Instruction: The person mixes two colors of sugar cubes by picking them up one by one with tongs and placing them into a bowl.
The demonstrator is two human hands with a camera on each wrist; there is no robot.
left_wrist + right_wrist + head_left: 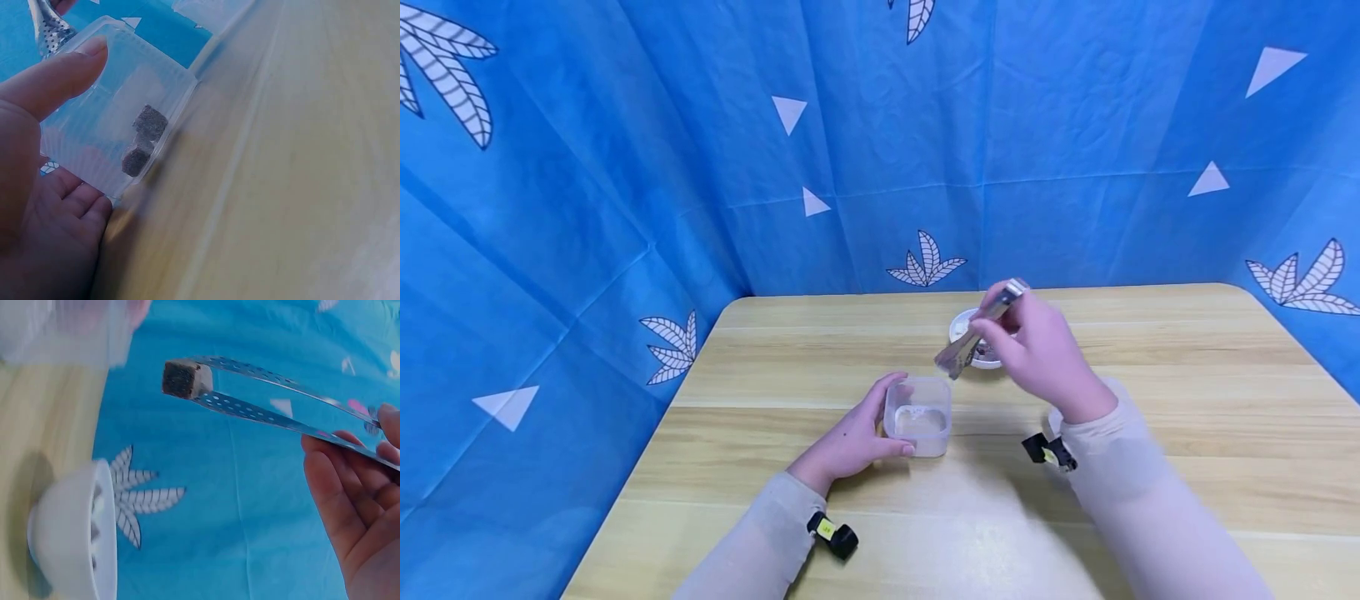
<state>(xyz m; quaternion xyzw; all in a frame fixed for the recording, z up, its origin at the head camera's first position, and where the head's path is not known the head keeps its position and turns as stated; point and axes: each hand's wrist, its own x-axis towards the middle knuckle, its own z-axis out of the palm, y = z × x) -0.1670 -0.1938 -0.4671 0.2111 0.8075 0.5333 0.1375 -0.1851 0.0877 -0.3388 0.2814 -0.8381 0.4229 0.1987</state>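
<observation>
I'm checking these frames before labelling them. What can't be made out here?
- White bowl contents: head view, right hand covers it; right wrist view shows it side-on.
- Cube in the tongs: head view, too small at the tongs tip.
- Cubes in the clear container: left wrist view, blurred through the wall, count unsure.
- Left hand: left wrist view, cut off.

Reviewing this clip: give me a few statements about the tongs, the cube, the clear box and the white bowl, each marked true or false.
1. The right hand holds metal tongs. True.
2. The tongs' tips are empty. False: they pinch a dark cube.
3. The left hand grips a clear plastic box on the wooden table. True.
4. The clear box is empty. False: the left wrist view shows two dark cubes inside.
5. The white bowl sits nearer the person than the box. False: it stands beyond it, behind the right hand.
</observation>
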